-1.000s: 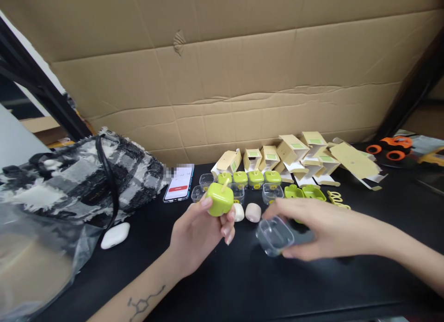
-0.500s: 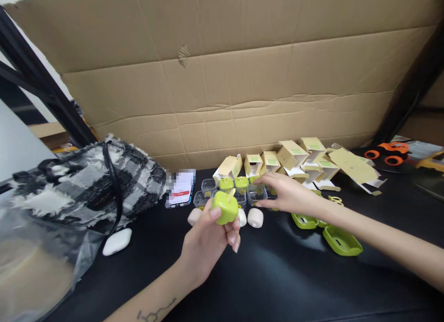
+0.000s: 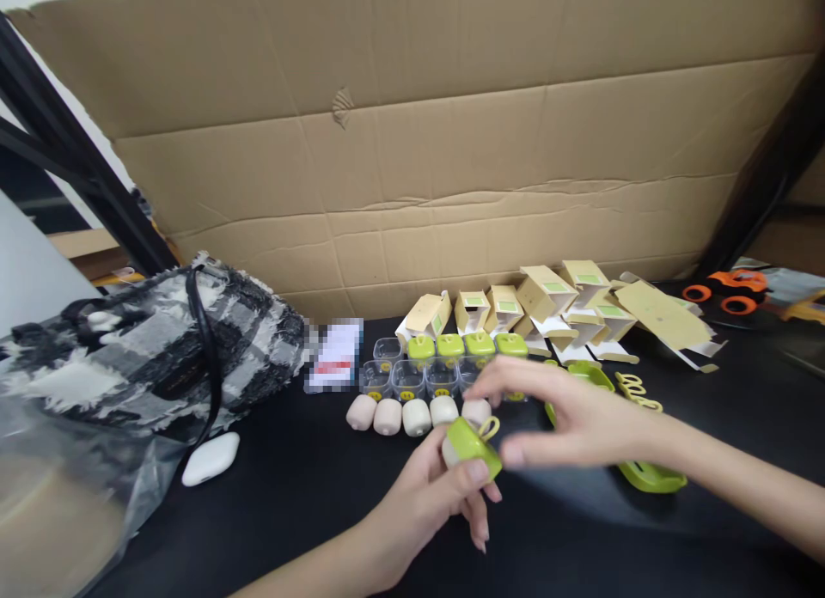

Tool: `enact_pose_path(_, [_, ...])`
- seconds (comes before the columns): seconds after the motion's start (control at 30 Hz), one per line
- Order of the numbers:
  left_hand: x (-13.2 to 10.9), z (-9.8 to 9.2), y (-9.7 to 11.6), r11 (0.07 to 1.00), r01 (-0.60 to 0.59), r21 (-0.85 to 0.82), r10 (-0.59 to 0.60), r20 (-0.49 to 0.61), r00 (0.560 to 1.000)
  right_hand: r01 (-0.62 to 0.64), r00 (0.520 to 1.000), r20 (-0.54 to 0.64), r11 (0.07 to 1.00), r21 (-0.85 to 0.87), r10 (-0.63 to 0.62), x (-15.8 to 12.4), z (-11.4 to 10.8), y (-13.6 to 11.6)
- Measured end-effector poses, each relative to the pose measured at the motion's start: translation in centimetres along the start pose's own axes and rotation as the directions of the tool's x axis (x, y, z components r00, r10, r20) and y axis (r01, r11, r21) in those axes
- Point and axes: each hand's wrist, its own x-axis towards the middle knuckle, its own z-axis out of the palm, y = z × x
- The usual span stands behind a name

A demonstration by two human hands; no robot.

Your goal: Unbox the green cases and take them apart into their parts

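Between the thumb and fingers of my left hand [image 3: 442, 499] is a green-capped piece [image 3: 472, 448] with a pale body and a small yellow-green loop on top. My right hand [image 3: 560, 413] hovers just right of it, thumb and fingers spread, holding nothing. Behind my hands, several white and pinkish rounded pieces [image 3: 417, 417] lie in a row. Beyond them stand clear square cups [image 3: 408, 378], and several green lids [image 3: 451, 347] sit in the back row. Part of the cups is hidden by my right hand.
Opened small cartons [image 3: 547, 290] lie at the back right, green trays [image 3: 650, 476] and yellow-green loops [image 3: 638, 392] at the right. On the left are a plaid bag [image 3: 148, 357], a white case [image 3: 211, 458] and a phone [image 3: 336, 355]. An orange-wheeled toy [image 3: 728, 290] stands far right.
My left hand has moved right and closer with the green-capped piece, now tilted so its pale body shows. My right hand has come down from the cups toward it.
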Motion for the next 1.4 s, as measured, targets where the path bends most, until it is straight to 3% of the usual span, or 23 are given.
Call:
enact_pose_path(0.1, [-0.2,0.1,-0.1,0.997,-0.02,0.073,0.022,-0.018,1.0,-0.013,0.996,0.092,1.0,0.004,0.013,-0.8,1.3,-2.0])
enact_pose_path(0.23, [-0.5,0.0,0.1,0.987,-0.005,0.162,0.001,0.023,1.0,-0.044,0.998,0.034,0.999,-0.009,0.044,-1.2,3.0,-2.6])
enact_pose_path(0.4, [-0.6,0.0,-0.1,0.973,0.018,0.229,-0.021,0.01,1.0,0.009,1.0,0.012,0.997,0.07,-0.01,-1.2,3.9,-2.5])
enact_pose_path(0.6, [-0.7,0.4,-0.7,0.983,-0.023,0.183,0.017,0.035,0.999,0.073,0.997,-0.003,0.996,0.058,-0.073,-1.2,4.4,-2.7])
enact_pose_path(0.73, [-1.0,0.4,0.5,0.985,0.051,0.164,-0.074,0.143,0.987,0.053,0.997,0.045,0.993,0.107,-0.058,-1.2,3.2,-3.0])
enact_pose_path(0.87, [-1.5,0.0,1.5,0.969,0.144,0.2,-0.2,0.297,0.934,0.009,0.994,0.108,0.986,0.169,-0.027,-1.5,0.6,-2.6])
enact_pose_path(0.9, [-1.6,0.0,1.7,0.965,0.14,0.22,-0.2,0.284,0.938,0.003,0.998,0.061,0.984,0.177,-0.014,-1.7,-0.1,-2.2])
enact_pose_path(0.97, [-1.5,-0.1,2.0,0.943,0.039,0.329,-0.105,0.185,0.977,-0.001,0.988,-0.151,0.988,0.155,0.025,-2.1,-1.3,-1.1])
enact_pose_path(1.03, [-0.9,0.1,2.6,0.808,-0.183,0.561,0.127,0.137,0.982,-0.001,0.918,-0.394,0.994,0.113,0.046,-2.5,-2.1,0.0])
enact_pose_path(1.1, [0.2,0.5,3.4,0.497,-0.388,0.776,0.317,0.255,0.914,0.02,0.843,-0.536,0.994,0.103,0.038,-2.8,-2.7,0.8])
enact_pose_path(1.13, [0.9,0.7,3.7,0.323,-0.451,0.832,0.347,0.339,0.874,0.031,0.825,-0.564,0.994,0.109,0.036,-2.9,-2.8,1.1])
enact_pose_path(1.2, [2.4,1.2,4.2,0.025,-0.49,0.871,0.318,0.458,0.83,0.049,0.819,-0.574,0.992,0.114,0.025,-3.0,-2.8,1.2])
enact_pose_path(1.27, [3.9,1.6,4.3,-0.19,-0.479,0.857,0.28,0.515,0.81,0.063,0.833,-0.554,0.993,0.096,0.001,-3.0,-2.6,1.1])
enact_pose_path(1.33, [5.0,1.6,4.1,-0.355,-0.468,0.809,0.264,0.568,0.78,0.075,0.844,-0.536,0.995,0.064,-0.029,-3.0,-2.3,0.8])
enact_pose_path(1.4, [5.9,1.3,3.9,-0.464,-0.456,0.76,0.254,0.607,0.753,0.076,0.854,-0.517,0.997,0.033,-0.048,-3.0,-1.9,0.5])
